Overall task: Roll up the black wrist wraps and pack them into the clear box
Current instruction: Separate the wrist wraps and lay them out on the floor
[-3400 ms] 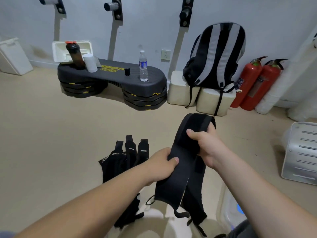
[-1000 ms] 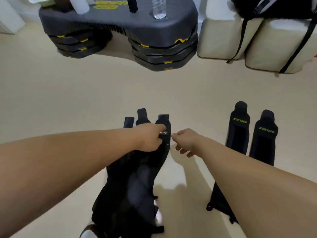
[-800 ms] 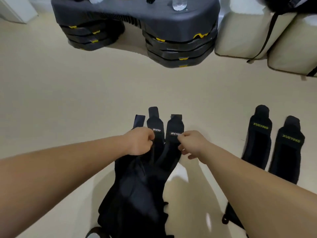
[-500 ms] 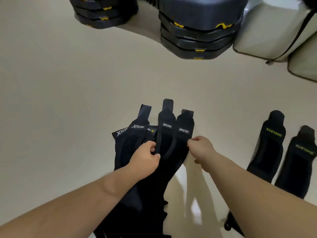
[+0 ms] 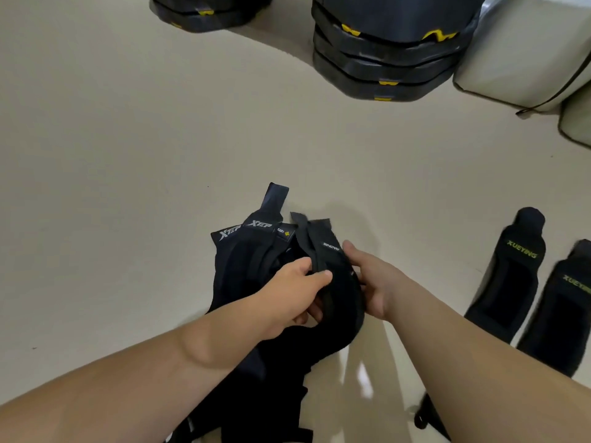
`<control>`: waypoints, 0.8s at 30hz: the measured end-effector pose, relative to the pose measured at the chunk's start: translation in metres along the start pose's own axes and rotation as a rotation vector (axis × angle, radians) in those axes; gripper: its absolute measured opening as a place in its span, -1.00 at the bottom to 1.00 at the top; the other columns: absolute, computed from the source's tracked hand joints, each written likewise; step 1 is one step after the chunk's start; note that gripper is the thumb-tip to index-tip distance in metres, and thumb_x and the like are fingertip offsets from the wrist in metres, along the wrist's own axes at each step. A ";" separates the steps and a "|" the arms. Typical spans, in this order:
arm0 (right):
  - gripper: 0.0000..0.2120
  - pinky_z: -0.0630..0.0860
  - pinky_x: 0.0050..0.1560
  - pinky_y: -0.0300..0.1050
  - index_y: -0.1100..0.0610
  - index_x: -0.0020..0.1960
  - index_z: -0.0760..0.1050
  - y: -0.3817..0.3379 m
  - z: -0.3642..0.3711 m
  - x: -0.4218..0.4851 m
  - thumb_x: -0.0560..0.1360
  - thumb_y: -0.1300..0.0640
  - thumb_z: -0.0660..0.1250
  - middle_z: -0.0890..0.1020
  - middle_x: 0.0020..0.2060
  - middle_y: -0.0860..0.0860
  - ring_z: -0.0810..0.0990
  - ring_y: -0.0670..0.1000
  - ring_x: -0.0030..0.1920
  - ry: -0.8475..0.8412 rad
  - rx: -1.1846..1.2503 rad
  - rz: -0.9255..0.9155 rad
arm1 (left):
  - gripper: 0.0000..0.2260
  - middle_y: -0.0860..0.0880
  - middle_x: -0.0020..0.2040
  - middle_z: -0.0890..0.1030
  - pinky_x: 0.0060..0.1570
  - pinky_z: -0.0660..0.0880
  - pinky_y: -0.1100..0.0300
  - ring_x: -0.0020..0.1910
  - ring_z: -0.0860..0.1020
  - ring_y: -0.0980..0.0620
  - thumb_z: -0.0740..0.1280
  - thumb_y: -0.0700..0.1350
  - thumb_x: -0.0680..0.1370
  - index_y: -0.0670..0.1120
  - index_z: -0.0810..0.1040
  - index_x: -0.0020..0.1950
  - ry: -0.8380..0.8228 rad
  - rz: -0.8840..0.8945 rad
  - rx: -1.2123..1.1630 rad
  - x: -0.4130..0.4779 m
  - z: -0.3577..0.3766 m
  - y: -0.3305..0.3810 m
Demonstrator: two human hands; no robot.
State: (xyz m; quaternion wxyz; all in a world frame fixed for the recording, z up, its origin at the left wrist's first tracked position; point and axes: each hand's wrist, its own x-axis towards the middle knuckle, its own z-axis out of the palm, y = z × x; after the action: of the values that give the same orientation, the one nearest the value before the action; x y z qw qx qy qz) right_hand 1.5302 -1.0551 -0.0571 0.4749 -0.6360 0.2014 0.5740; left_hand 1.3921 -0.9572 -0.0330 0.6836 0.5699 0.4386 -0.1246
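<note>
- Near the centre of the floor (image 5: 128,155), the left hand (image 5: 295,297) pinches a black wrist wrap (image 5: 331,251) between thumb and curled fingers. The right hand (image 5: 375,282) grips its right edge, thumb on top, fingers hidden behind the fabric. The hands are close together, both clamped on that wrap.
- The held wrap lies partly on the pile of wraps (image 5: 246,266), and its tail runs down into the dark tangle near the person.
- Risk: lifting it could drag neighbouring wraps along, since the hook-and-loop patches probably cling, and the pile would scatter.
- Risk: two strap ends show at the far tip of the held piece, so two wraps may be gripped as one. Rolled together they would make a fat, loose roll.
- Risk: a roll started slack or crooked would likely spring open before packing.
- The clear box is out of view, so where the rolls must go cannot be told.
- Count, pile: two XTEP labels (image 5: 260,224) and one yellow-marked tag (image 5: 284,232). The exact number of wraps there cannot be told.
- Count, right: two flat wraps side by side, the left XUEYING wrap (image 5: 508,276) and the right XUEYING wrap (image 5: 569,314). Neither is rolled.
- Count, far side: two black stacks, the left riser stack (image 5: 204,11) and the right riser stack (image 5: 383,68), with cream cushions (image 5: 518,52) at far right.
</note>
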 end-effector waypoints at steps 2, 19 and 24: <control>-0.52 0.71 -0.21 0.02 0.20 0.19 0.69 -0.006 -0.003 -0.006 0.51 -0.17 0.54 0.77 0.03 0.19 0.77 0.20 0.01 -0.017 0.033 0.006 | -0.86 -0.09 -0.20 0.65 -0.49 0.28 0.16 -0.39 0.60 -0.02 0.35 -0.10 0.67 -0.11 0.57 0.20 -0.070 0.019 0.008 -0.007 0.002 -0.001; -0.64 0.63 0.25 0.11 0.19 0.39 0.57 -0.025 -0.005 -0.035 0.67 0.31 0.17 0.71 0.24 0.21 0.72 0.20 0.12 -0.370 -0.160 -0.082 | -0.70 -0.03 0.14 0.75 0.14 0.68 -0.10 0.16 0.72 -0.11 0.32 -0.20 0.66 0.10 0.61 0.32 0.114 0.120 -0.315 -0.021 -0.008 0.010; -0.70 0.69 -0.11 -0.10 0.13 0.40 0.54 -0.048 0.008 -0.066 0.74 0.05 0.23 0.75 0.19 0.11 0.78 0.07 0.04 -0.313 -0.360 -0.134 | -0.76 -0.06 0.07 0.77 -0.12 0.64 0.04 0.01 0.75 -0.12 0.38 -0.10 0.66 0.10 0.62 0.31 0.055 0.159 -0.235 -0.040 -0.005 0.028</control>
State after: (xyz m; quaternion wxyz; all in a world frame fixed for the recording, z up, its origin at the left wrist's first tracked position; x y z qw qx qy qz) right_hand 1.5471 -1.0453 0.0220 0.4165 -0.6255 -0.0227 0.6594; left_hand 1.3849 -0.9573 0.0158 0.7409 0.5222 0.4223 -0.0023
